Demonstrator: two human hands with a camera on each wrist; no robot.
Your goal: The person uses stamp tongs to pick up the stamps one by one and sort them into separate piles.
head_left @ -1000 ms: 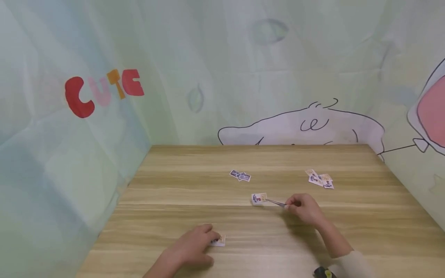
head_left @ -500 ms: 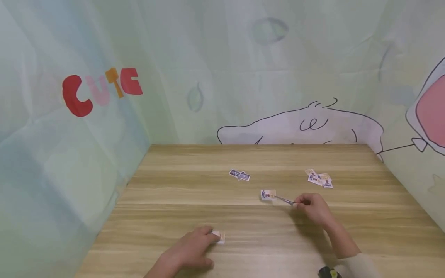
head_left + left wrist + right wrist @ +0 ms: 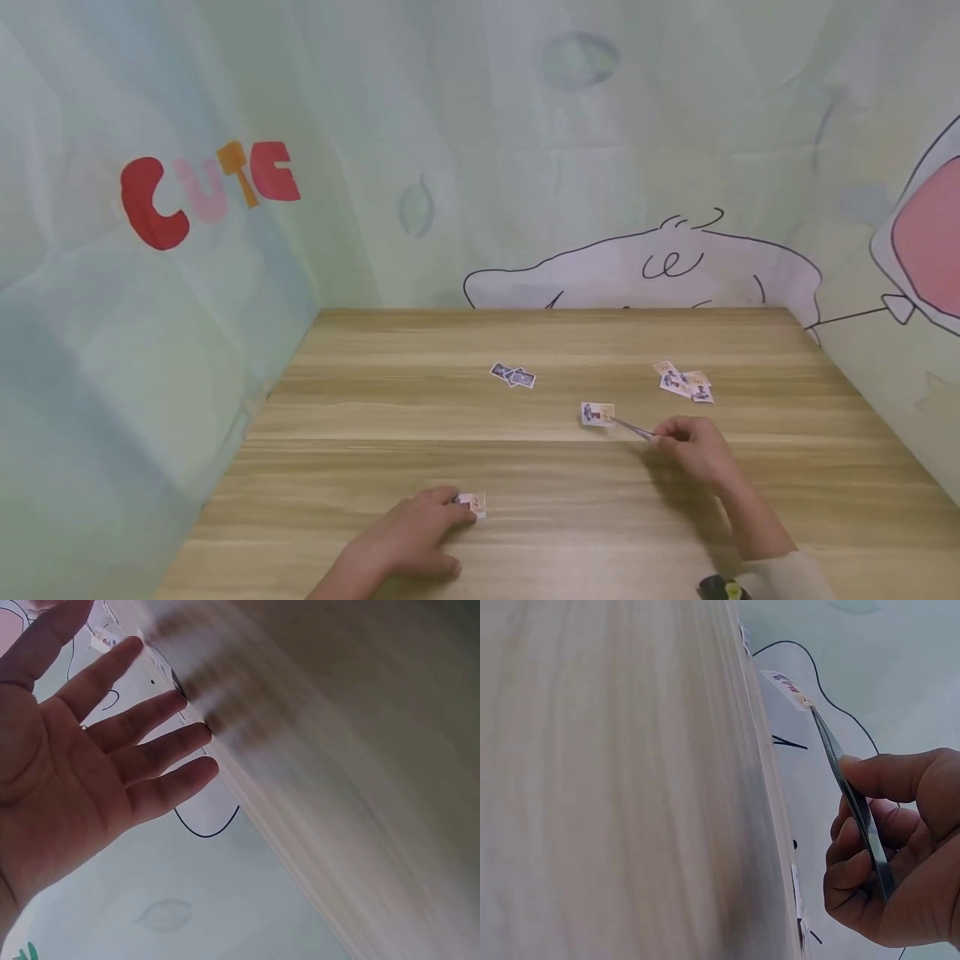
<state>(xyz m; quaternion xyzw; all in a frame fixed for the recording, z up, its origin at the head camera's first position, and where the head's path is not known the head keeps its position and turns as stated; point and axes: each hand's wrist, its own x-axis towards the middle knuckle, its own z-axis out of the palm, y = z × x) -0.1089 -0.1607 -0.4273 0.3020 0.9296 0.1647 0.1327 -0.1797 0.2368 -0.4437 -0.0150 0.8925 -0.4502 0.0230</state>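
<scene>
My right hand (image 3: 697,448) pinches a pair of metal tweezers (image 3: 855,799) between thumb and fingers. At their tips the tweezers hold a small printed card (image 3: 597,414) by its right edge, raised off the table in the right wrist view. My left hand (image 3: 408,533) lies low over the table with fingers extended, its fingertips on a small stack of similar cards (image 3: 477,503). That hand partly covers the stack. In the left wrist view the left palm (image 3: 60,765) shows bare with the fingers spread.
Several face-up cards (image 3: 678,383) lie overlapping at the back right of the wooden table (image 3: 375,417). A few dark-backed cards (image 3: 513,376) overlap at the back middle. A printed cloth backdrop (image 3: 375,150) stands behind the table and along its sides.
My right hand has moved right and slightly away from me, carrying the card in the tweezers toward the back-right cards. The left hand's fingertips shift slightly on the stack, showing more of it.
</scene>
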